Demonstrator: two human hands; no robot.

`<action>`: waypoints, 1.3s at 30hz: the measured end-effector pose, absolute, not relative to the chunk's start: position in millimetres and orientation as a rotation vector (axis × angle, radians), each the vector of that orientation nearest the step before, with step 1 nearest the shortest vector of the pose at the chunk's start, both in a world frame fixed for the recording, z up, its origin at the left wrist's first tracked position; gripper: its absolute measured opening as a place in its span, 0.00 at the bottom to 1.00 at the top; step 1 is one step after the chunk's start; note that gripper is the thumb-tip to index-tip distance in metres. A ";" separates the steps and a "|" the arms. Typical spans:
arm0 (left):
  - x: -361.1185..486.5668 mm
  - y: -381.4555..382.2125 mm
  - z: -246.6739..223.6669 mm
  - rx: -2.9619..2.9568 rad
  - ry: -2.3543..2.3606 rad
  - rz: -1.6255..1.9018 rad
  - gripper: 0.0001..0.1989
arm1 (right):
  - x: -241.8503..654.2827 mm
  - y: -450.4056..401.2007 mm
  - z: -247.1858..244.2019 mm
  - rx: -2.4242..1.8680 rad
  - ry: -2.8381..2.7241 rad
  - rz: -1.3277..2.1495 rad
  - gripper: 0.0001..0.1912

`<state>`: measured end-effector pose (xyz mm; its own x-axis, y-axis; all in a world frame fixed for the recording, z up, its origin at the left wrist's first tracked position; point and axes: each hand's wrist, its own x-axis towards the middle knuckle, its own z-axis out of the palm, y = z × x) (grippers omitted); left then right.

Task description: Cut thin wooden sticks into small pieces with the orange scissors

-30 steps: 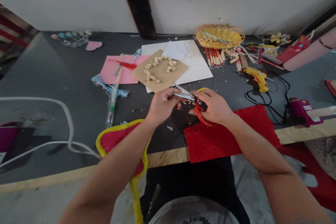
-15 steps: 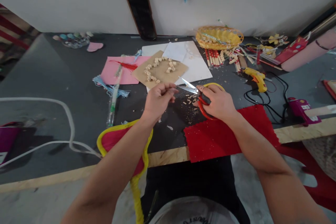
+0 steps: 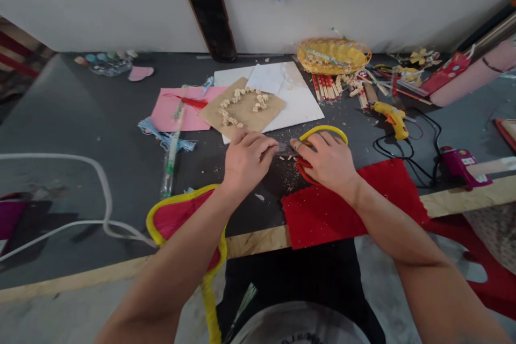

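My right hand (image 3: 328, 157) is wrapped round scissors with one yellow handle (image 3: 331, 129) and one red handle. My left hand (image 3: 249, 161) is closed in a pinch just left of the blades. Whatever lies in that pinch is too small and blurred to name. Between the two hands shows a greyish strip of blade, partly covered by fingers. Small cut pale bits (image 3: 287, 158) lie on the table under the scissors. Behind my left hand, a tan paper square (image 3: 246, 109) bears a curved row of cream curled pieces (image 3: 229, 120).
A red felt cloth (image 3: 318, 214) lies under my right forearm. A yellow glue gun (image 3: 394, 118) with a black cord is at the right. Further back stand a yellow basket (image 3: 334, 67) and a leaning phone (image 3: 212, 21). Pink paper (image 3: 161, 113) and a blue tassel (image 3: 161, 134) lie left.
The scissor blades were spread apart and have come together. My two hands have drawn nearer to each other, and my left fingers now sit by the blades. The view has shifted slightly.
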<state>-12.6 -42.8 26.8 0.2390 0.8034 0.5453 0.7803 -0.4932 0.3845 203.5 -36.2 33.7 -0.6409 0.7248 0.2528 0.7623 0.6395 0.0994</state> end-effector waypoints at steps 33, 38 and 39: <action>0.6 -42.8 31.6 0.589 0.883 1.333 0.11 | 198.6 -30.9 22.7 -1.099 -2.259 0.657 0.29; -0.2 -42.3 30.7 0.819 0.995 1.335 0.12 | 200.6 -32.2 28.1 -1.122 -2.250 0.685 0.28; 0.0 -42.4 30.6 0.849 1.024 1.343 0.12 | 200.7 -32.4 28.6 -1.126 -2.251 0.668 0.28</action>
<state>0.0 -42.4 30.6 -0.0490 0.9943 -0.0948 -0.3546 0.0714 0.9323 200.7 -32.4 28.6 -0.5111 0.8262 0.2368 0.5633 0.5301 -0.6337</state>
